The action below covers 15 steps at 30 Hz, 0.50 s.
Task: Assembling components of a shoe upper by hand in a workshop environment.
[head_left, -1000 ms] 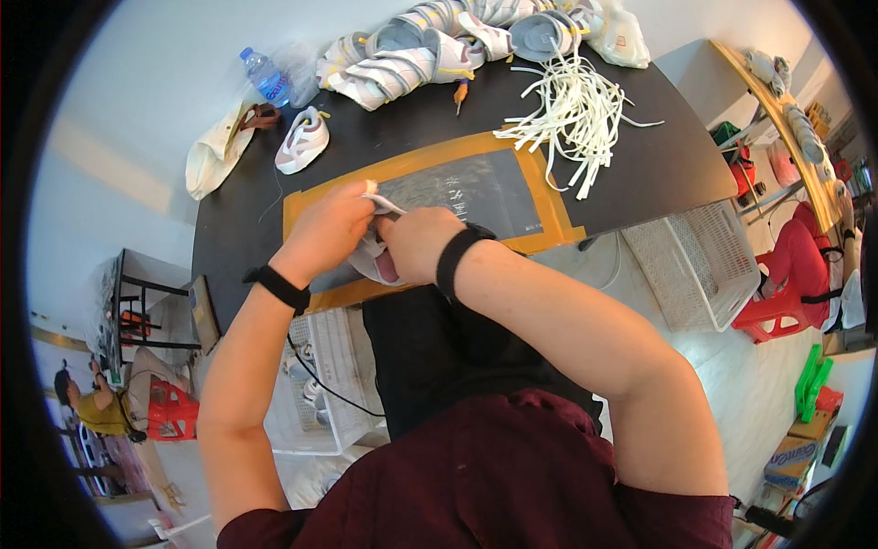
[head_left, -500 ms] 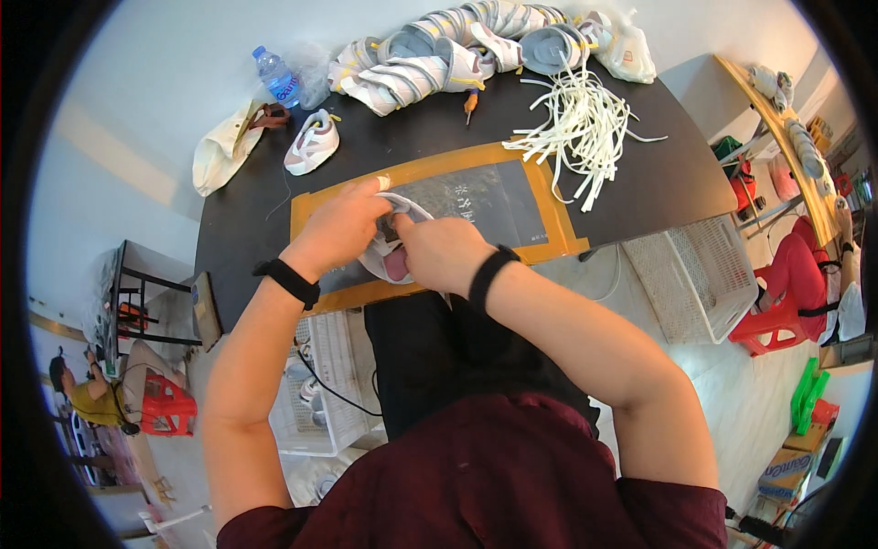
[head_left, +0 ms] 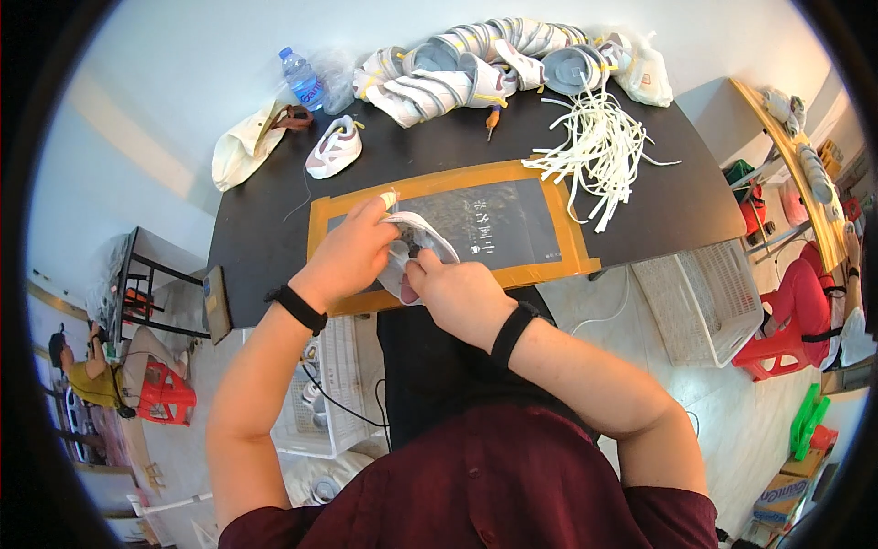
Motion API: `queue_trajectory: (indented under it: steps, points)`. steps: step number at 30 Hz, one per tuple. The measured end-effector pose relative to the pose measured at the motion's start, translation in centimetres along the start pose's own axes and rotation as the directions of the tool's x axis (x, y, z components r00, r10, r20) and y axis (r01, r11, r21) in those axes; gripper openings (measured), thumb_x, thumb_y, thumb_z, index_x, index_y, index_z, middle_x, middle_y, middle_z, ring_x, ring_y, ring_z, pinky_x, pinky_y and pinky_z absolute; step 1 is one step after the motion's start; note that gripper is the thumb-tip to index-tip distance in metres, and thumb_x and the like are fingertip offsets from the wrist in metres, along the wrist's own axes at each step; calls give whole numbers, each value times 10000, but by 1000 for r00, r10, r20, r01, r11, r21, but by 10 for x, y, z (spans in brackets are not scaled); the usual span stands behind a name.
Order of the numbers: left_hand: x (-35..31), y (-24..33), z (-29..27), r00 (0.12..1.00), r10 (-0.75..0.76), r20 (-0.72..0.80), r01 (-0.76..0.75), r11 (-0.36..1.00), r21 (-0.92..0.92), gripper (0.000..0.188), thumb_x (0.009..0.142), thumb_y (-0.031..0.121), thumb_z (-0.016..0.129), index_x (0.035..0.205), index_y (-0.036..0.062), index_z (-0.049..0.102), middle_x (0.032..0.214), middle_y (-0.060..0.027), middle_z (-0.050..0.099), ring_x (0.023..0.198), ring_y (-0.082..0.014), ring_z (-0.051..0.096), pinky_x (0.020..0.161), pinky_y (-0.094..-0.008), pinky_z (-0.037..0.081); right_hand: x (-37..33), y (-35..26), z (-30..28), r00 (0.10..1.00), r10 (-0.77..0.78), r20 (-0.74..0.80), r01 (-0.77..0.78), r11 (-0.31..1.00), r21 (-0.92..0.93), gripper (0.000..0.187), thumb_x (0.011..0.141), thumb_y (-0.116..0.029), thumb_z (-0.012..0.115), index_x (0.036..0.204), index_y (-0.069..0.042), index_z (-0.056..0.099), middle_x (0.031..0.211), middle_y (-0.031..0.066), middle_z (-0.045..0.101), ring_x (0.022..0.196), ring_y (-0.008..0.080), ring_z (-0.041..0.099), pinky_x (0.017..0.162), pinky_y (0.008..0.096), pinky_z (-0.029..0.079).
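A pale shoe upper [head_left: 433,236] with a grey lining and a mauve patch is held over the near side of a dark mat [head_left: 517,220]. My left hand [head_left: 347,252] is closed on its left edge; a whitish wrap shows on one finger. The fingers of my right hand [head_left: 465,297] are bent together at the upper's opening, pinching its near right part. What lies under those fingertips is hidden. Another white and mauve shoe upper [head_left: 336,148] lies on the table beyond my left hand.
Orange-brown tape [head_left: 572,227] borders the mat. Nested shoe uppers [head_left: 430,99], a pile of white laces [head_left: 599,146], an orange-handled pointed tool [head_left: 493,119], a water bottle [head_left: 302,79] and a cream fabric piece [head_left: 245,151] lie farther back. White crates [head_left: 690,297] stand below the table.
The whole view has shifted slightly. My right hand has drawn a little toward me and to the right, and more of the upper's inside shows. My left hand keeps its hold.
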<state>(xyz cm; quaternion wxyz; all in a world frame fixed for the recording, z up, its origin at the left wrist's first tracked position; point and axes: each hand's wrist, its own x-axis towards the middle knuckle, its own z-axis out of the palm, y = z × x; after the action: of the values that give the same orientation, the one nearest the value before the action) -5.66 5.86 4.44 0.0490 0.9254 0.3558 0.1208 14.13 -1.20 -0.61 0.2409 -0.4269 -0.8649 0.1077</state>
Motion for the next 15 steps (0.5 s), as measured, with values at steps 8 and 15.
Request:
queue_trajectory:
  steps: [8, 15]
  points:
    - [-6, 13, 2, 997, -75, -19, 75, 997, -12, 142, 745, 87, 693, 811, -17, 623, 1303, -187, 514, 1235, -364, 479, 979, -416, 454, -2, -7, 8, 997, -36, -70, 25, 987, -157, 253, 830, -109, 596, 1056, -1, 557, 927, 101, 569, 635, 226, 670, 560, 335, 546]
    - [-2, 16, 15, 979, -201, -27, 200, 979, -52, 102, 718, 49, 705, 755, -10, 631, 1258, -181, 549, 1245, -366, 458, 1009, -414, 429, -4, -11, 6, 999, 35, -27, -39, 984, -171, 322, 829, -95, 586, 1134, 1, 554, 956, 116, 552, 649, 229, 672, 568, 334, 546]
